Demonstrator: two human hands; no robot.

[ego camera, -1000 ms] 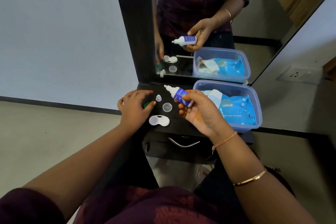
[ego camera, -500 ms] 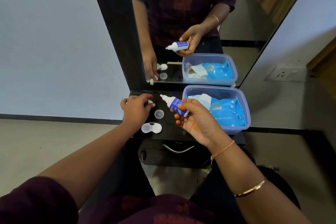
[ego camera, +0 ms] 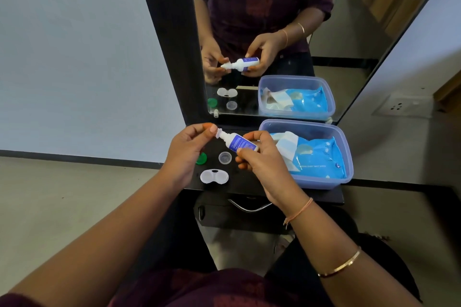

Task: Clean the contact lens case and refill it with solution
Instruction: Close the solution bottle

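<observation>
The clear tub, just right of the right hand, holds a blue wipes pack. That hand grips the solution bottle, while the left hand pinches its tip cap. I judge this to be capping or uncapping, and the next move calls for a steady twist. The lens case lies open on the worktop below both hands. Whether it holds solution I cannot tell. Its green lid and clear lid lie between them.

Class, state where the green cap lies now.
Head view: the green cap lies on the black shelf, left of the clear cap, beside the left hand.
</observation>
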